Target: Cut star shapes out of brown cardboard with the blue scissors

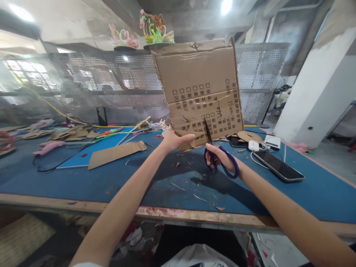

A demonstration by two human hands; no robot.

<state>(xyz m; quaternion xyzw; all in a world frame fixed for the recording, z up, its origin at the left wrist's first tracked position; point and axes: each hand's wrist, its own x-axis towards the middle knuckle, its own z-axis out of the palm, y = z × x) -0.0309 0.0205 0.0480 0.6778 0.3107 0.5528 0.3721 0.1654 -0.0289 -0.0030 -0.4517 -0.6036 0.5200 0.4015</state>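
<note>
The person holds a printed cardboard sheet (200, 81) upright, above the far half of the blue bench (319, 193), its lower edge just clear of the surface. The left hand (174, 141) has its grip clamped on that lower edge, thumb across a bent, partly cut flap. The right hand (221, 157) has its grip closed through the blue loops of a pair of scissors (209, 138), fingers through one loop and thumb through the other. The blades point up and have entered the sheet from below, just beside the left thumb; whether they stand apart or together I cannot tell, as the card hides them.

As I judge it, the cutting is at an early stage. The blades reach only a short way into the bottom band of print; the whole upper part of the sheet, creases and all, looks uncut. Some trimming shows as done: thin cardboard scraps (178, 185) lie scattered on the bench below the hands, and a long cardboard strip (116, 154) lies to the left.

A phone (278, 165) and a white charger (253, 145) rest to the right, near the work but apart from it; pipe-cleaner flowers (155, 27) sit on top of the mesh partition (111, 85) behind.
</note>
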